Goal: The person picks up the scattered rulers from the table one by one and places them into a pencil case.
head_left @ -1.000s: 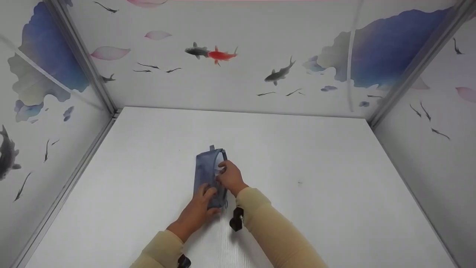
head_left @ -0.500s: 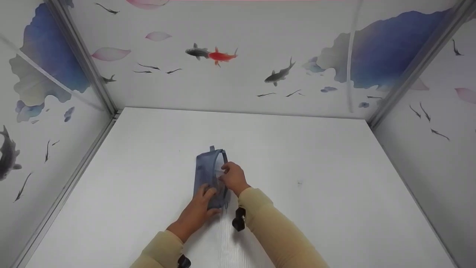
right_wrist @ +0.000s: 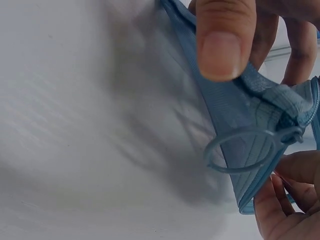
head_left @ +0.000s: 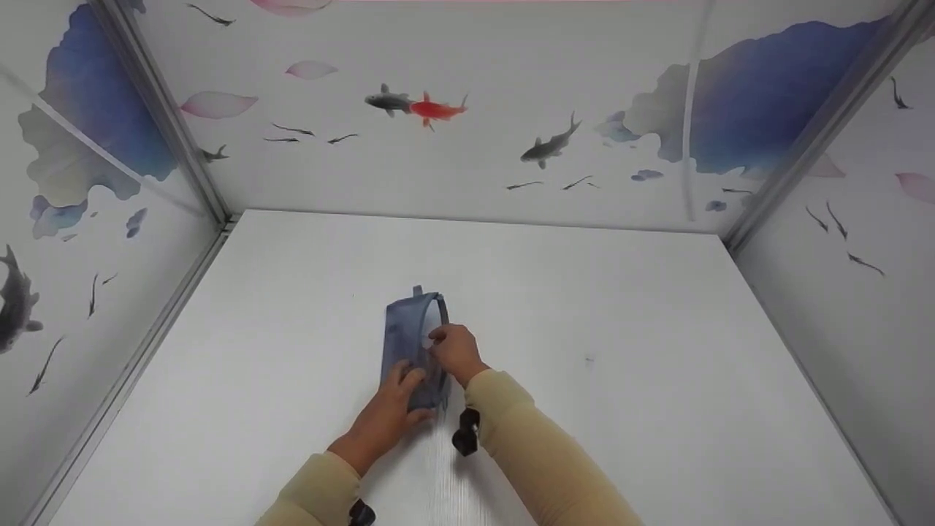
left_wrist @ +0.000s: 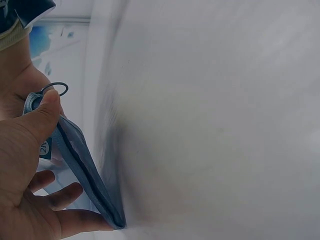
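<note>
A blue mesh zip pouch [head_left: 405, 329] stands on the white tabletop, its zipped side gaping to the right in the head view. My left hand [head_left: 386, 413] grips its near end, thumb by the zipper end in the left wrist view and fingers spread along the other side. At the opening, my right hand [head_left: 458, 351] pinches the pouch's edge, with its thumb outside and fingers curled behind in the right wrist view. A zipper pull ring [right_wrist: 242, 150] hangs off the near end. The pouch's inside is mostly hidden by the right hand.
White panels printed with fish and blue leaves enclose the white tabletop [head_left: 621, 307] at the back and both sides. Metal posts [head_left: 157, 102] stand at the corners. A small dark mark [head_left: 589, 359] shows right of the hands.
My right hand shifts slightly right, then back left and a little nearer along the pouch's opening. The left hand and pouch stay almost still.
</note>
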Demonstrator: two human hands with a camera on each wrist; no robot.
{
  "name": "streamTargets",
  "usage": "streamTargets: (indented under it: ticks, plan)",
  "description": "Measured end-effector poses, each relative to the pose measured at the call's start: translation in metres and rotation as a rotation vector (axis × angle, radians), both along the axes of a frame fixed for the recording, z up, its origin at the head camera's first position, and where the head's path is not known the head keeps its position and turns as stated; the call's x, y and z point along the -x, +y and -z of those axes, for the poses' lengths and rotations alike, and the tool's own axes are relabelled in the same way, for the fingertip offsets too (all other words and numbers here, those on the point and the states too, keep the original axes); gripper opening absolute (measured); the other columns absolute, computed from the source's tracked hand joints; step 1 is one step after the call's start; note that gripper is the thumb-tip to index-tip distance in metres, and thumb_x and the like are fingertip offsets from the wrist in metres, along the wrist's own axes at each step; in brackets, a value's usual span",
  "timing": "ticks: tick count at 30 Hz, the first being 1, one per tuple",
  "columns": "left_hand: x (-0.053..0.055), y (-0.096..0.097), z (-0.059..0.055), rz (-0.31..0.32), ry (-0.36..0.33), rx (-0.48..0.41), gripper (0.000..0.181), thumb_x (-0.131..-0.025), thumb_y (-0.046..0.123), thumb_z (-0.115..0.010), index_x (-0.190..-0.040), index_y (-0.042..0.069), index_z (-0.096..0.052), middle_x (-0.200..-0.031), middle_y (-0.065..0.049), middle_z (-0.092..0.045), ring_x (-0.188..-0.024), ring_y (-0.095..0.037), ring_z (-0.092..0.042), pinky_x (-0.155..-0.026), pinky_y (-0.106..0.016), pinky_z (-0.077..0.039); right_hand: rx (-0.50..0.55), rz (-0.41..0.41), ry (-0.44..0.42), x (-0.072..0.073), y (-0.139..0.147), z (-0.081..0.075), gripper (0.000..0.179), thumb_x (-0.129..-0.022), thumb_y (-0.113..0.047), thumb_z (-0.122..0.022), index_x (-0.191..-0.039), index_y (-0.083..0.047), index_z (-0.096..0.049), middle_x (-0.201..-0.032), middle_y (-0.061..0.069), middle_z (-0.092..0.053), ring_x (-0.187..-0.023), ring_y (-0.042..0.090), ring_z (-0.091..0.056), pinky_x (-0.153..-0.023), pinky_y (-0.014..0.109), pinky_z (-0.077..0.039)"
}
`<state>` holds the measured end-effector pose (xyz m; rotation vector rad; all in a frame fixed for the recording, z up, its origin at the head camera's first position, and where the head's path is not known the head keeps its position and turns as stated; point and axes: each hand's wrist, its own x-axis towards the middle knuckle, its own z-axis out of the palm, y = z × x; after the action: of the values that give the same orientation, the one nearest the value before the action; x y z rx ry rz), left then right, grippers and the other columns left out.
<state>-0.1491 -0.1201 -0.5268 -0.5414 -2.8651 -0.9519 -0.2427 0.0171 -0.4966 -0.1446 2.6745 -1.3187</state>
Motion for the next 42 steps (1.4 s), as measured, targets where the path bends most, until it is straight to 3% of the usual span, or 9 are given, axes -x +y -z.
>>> streamTargets:
  ticks: [9,17,28,36,42]
  plan:
    - [0.0,0.0,-0.001,0.024,0.015,0.008,0.054,-0.084,0.017,-0.075,-0.125,0.011,-0.041,-0.134,-0.028,-0.036,-0.116,-0.043,-0.052,-0.084,-0.047,-0.052,-0.037,-0.081,0.068,-0.005,0.002,-0.002,0.024,-0.086,0.004,-0.058,-0.108,0.004,-0.067,-0.103,0.017,-0.067,-0.096,0.031,-0.062,-0.081,0.042,-0.053]
    - [0.001,0.001,-0.001,0.019,0.035,0.007,0.052,-0.083,0.019,-0.076,-0.123,0.009,-0.044,-0.133,-0.029,-0.037,-0.115,-0.043,-0.052,-0.084,-0.047,-0.052,-0.07,-0.071,0.08,-0.004,0.007,-0.006,0.024,-0.085,0.001,-0.062,-0.109,0.003,-0.066,-0.103,0.018,-0.065,-0.096,0.031,-0.062,-0.079,0.042,-0.053]
    - [0.001,0.002,-0.001,0.007,-0.001,0.0,0.052,-0.083,0.022,-0.076,-0.123,0.009,-0.045,-0.135,-0.029,-0.036,-0.117,-0.043,-0.05,-0.086,-0.049,-0.051,-0.083,-0.055,0.051,-0.001,0.012,-0.004,0.023,-0.085,0.0,-0.063,-0.108,0.002,-0.067,-0.101,0.016,-0.065,-0.093,0.028,-0.061,-0.079,0.042,-0.053]
    - [0.001,0.002,-0.001,-0.005,-0.011,0.018,0.054,-0.083,0.022,-0.075,-0.126,0.01,-0.044,-0.136,-0.029,-0.036,-0.118,-0.045,-0.051,-0.086,-0.048,-0.051,-0.048,-0.047,0.055,0.002,0.02,-0.003,0.023,-0.087,-0.002,-0.062,-0.109,0.002,-0.067,-0.103,0.016,-0.065,-0.095,0.029,-0.062,-0.081,0.042,-0.052]
    - [0.002,0.002,0.0,0.0,0.02,0.043,0.054,-0.083,0.023,-0.075,-0.125,0.011,-0.043,-0.134,-0.027,-0.037,-0.116,-0.043,-0.051,-0.085,-0.047,-0.051,-0.007,-0.015,0.072,0.005,0.033,0.002,0.024,-0.086,-0.004,-0.062,-0.109,0.001,-0.067,-0.101,0.015,-0.066,-0.093,0.028,-0.061,-0.082,0.043,-0.051]
